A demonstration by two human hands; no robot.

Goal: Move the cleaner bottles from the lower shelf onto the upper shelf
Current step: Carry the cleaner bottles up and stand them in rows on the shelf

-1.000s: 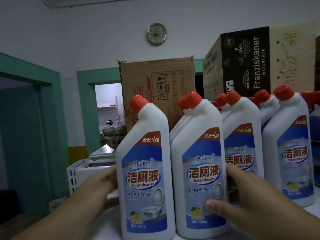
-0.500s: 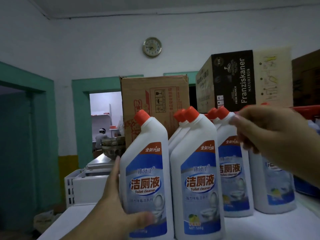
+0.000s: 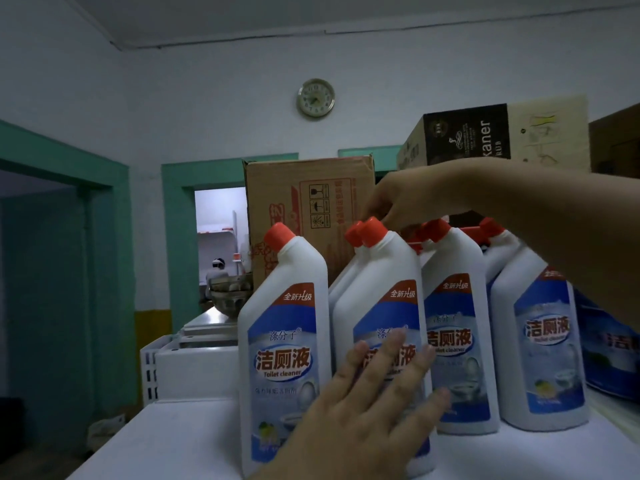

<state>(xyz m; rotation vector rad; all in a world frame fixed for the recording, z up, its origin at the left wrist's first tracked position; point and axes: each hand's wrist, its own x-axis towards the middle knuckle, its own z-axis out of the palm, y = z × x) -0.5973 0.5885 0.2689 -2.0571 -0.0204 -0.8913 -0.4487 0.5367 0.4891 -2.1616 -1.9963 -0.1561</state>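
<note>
Several white toilet-cleaner bottles with red caps and blue labels stand together on a white shelf top [image 3: 173, 441]. The leftmost bottle [image 3: 284, 341] stands free. My left hand [image 3: 367, 410] lies flat with fingers spread against the front label of the middle bottle [image 3: 384, 296]. My right hand [image 3: 408, 195] reaches in from the right over the caps, fingertips down beside the red caps of the middle bottles. Its grasp is hidden. Further right stand another bottle [image 3: 453, 306] and one more [image 3: 540, 351], partly covered by my right forearm.
A brown cardboard box [image 3: 308, 202] and a dark Franziskaner box [image 3: 464, 136] stand behind the bottles. A blue pack [image 3: 609, 351] sits at the right edge. White crates [image 3: 162, 368] and metal bowls [image 3: 228, 296] lie left. A person stands beyond the far doorway [image 3: 218, 268].
My left hand left the leftmost bottle and now presses flat on the middle bottle. My right hand moved left and down to the middle bottles' caps. The camera tilted up.
</note>
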